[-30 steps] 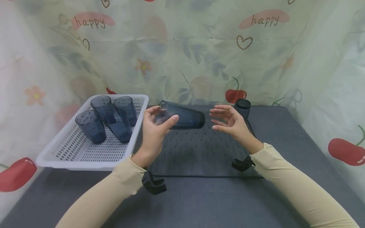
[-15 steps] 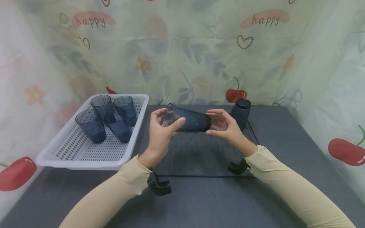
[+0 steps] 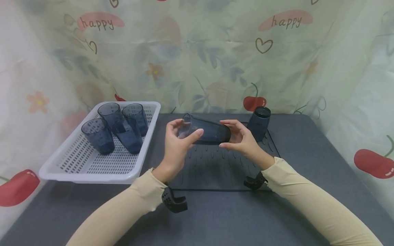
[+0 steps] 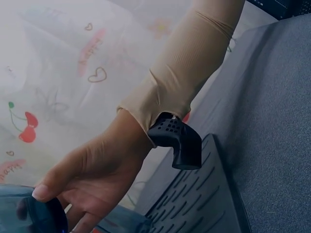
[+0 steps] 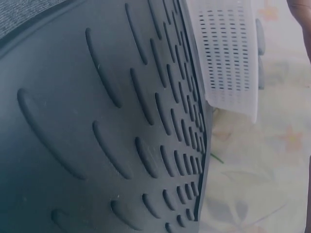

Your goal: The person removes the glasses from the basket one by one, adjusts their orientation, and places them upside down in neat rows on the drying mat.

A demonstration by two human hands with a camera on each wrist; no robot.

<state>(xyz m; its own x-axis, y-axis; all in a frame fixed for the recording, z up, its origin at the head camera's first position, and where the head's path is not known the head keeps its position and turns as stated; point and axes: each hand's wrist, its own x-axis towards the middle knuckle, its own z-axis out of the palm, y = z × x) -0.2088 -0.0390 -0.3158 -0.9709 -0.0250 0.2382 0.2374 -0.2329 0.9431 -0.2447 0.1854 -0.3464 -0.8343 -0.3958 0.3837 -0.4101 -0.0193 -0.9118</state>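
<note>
A dark blue tinted drinking glass lies sideways in the air over a grey ridged drying mat, mouth to the left. My left hand holds it near the rim, thumb along the near side. At the base end, my right hand pinches the glass between thumb and fingers. In the left wrist view, the right hand has its thumb on the edge of the glass. Another glass stands upside down at the mat's back right, just behind the right hand.
On the left stands a white perforated basket with several blue glasses in it. Its slotted side shows in the right wrist view. A dark grey cloth covers the table, and a printed curtain hangs behind.
The left hand has carried the glass to the right and slightly down. The right hand has come left and taken hold of its base, uncovering more of the standing glass.
</note>
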